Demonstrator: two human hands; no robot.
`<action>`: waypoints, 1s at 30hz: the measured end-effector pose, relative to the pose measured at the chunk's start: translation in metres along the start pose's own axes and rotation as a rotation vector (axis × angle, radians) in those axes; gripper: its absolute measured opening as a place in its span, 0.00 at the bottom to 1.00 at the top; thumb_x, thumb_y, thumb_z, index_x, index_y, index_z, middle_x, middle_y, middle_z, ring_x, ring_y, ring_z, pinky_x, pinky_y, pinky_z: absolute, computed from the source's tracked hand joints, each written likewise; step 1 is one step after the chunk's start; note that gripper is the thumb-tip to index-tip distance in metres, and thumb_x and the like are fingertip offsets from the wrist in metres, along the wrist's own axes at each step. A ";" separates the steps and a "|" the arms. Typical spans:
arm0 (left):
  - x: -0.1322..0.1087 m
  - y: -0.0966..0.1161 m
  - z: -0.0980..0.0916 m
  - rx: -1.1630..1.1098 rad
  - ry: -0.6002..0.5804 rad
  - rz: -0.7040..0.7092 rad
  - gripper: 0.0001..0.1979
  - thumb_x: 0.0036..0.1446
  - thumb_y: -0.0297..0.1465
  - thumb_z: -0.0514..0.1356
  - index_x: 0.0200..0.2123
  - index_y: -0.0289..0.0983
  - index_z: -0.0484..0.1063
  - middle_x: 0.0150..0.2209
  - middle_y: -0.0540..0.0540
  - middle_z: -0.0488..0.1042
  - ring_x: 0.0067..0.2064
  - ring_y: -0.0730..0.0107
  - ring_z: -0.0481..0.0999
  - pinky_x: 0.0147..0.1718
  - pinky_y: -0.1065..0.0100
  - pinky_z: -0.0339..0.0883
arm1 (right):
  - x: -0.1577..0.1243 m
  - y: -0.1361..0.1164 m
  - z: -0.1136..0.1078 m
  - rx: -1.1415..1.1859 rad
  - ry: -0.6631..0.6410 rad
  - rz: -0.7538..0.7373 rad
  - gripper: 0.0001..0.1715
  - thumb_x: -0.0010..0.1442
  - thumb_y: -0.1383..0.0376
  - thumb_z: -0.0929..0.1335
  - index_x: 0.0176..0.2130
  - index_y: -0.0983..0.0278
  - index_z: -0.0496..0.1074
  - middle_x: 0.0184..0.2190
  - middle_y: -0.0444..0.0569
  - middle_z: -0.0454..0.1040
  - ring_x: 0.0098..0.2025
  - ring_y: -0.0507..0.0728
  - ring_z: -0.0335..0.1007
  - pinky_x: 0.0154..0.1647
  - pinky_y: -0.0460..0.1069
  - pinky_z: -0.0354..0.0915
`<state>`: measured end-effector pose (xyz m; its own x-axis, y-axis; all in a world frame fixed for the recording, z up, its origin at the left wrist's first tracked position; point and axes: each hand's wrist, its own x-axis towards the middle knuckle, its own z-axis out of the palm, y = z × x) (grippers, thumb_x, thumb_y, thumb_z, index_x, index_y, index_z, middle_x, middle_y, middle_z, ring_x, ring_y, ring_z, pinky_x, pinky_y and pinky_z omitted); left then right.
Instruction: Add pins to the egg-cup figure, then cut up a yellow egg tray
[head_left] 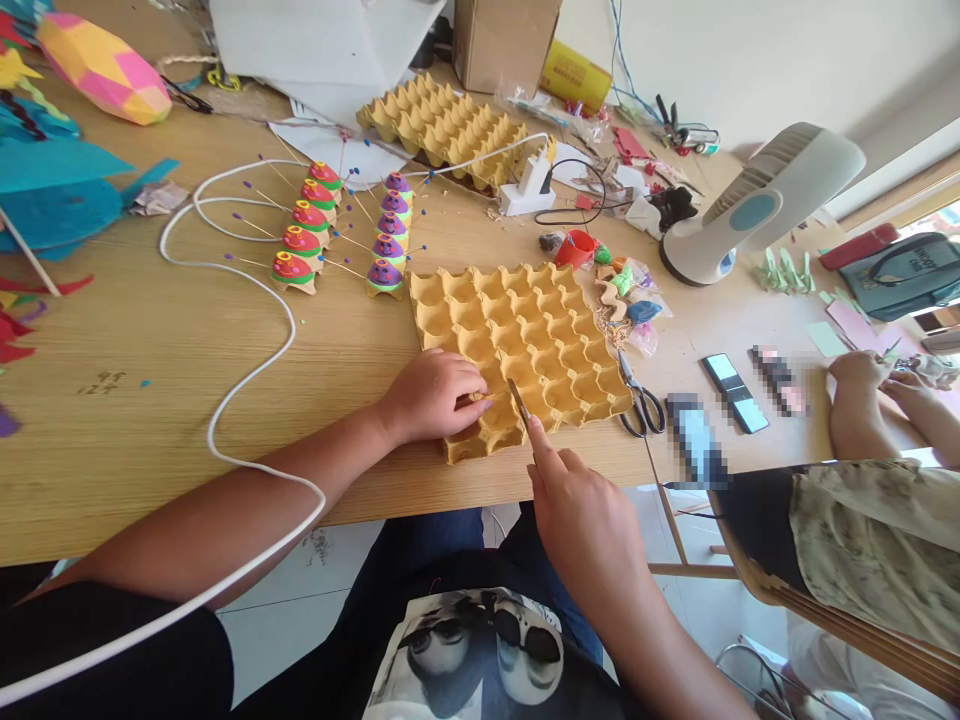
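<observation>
A yellow-brown egg tray (561, 372) lies on the wooden table in front of me. My left hand (437, 393) rests on its near left part, with thumb and fingers closed on the tray. My right hand (581, 505) grips a slim knife (517, 398), index finger stretched along it, the blade tip down among the tray's cups. Black-handled scissors (641, 400) lie against the tray's right side. Beyond the tray stand two rows of painted egg-carton caterpillars, one red and green (304, 228), one purple (388, 235), with pin-like sticks poking out.
A second egg tray (446, 130) lies at the back beside a power strip (525, 195). A white cable (281, 350) loops across the table and over my left forearm. At the right are a fan (750, 210), phones (735, 392) and another person's hands (862, 372).
</observation>
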<state>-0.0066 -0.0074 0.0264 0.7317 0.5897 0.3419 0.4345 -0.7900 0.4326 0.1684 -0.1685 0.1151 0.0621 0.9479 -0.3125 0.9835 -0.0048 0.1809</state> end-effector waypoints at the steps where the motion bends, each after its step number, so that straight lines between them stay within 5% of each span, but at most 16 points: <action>1: 0.000 0.000 0.000 0.002 -0.003 0.000 0.14 0.65 0.40 0.61 0.31 0.39 0.79 0.33 0.48 0.81 0.37 0.64 0.78 0.35 0.62 0.59 | 0.004 -0.002 -0.001 -0.007 0.007 -0.001 0.36 0.73 0.66 0.64 0.75 0.60 0.52 0.37 0.46 0.79 0.32 0.55 0.78 0.26 0.49 0.62; 24: 0.001 0.000 -0.001 -0.011 0.000 0.004 0.13 0.65 0.39 0.61 0.32 0.39 0.80 0.33 0.48 0.81 0.36 0.65 0.78 0.37 0.62 0.62 | -0.011 0.006 0.011 0.026 0.040 0.002 0.33 0.75 0.64 0.62 0.75 0.59 0.54 0.37 0.46 0.79 0.34 0.54 0.79 0.27 0.49 0.62; 30: 0.000 0.001 -0.001 -0.015 0.009 -0.003 0.13 0.66 0.39 0.60 0.33 0.40 0.80 0.34 0.47 0.82 0.37 0.65 0.78 0.37 0.62 0.62 | -0.014 0.007 -0.009 0.027 -0.013 0.012 0.34 0.74 0.64 0.63 0.75 0.59 0.54 0.37 0.47 0.80 0.33 0.54 0.79 0.25 0.48 0.60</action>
<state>-0.0063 -0.0083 0.0275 0.7258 0.5934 0.3481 0.4284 -0.7857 0.4461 0.1724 -0.1785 0.1290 0.0759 0.9434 -0.3229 0.9869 -0.0248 0.1596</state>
